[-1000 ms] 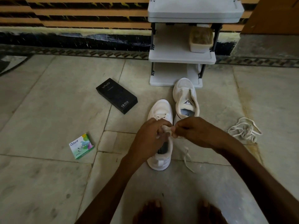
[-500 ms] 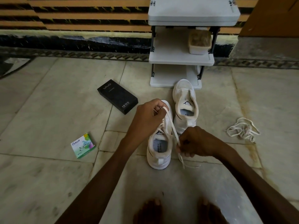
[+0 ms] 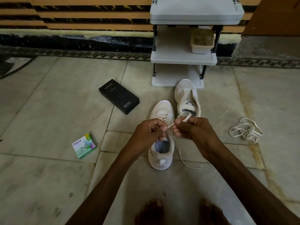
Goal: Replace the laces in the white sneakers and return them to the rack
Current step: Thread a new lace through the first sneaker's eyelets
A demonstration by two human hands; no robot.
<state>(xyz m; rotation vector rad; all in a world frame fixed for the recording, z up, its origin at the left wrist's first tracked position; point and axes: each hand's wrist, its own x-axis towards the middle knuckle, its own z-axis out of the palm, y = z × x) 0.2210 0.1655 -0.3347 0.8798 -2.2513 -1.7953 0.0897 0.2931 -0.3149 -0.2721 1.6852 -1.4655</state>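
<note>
Left hand (image 3: 149, 132), right hand (image 3: 190, 129) on lace (image 3: 169, 126)

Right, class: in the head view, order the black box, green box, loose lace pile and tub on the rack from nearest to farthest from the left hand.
From the left hand:
1. Black box, ahead on its left.
2. Green box, farther left on the floor.
3. Loose lace pile, across on the right.
4. Tub, up on the rack.

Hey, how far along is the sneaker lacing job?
Done: near sneaker looks laced. In hand: left hand and right hand pinch its lace ends, apparently tying. Left: far sneaker shows no lace, loose lace lies on floor, neither shoe is on the rack.
</note>
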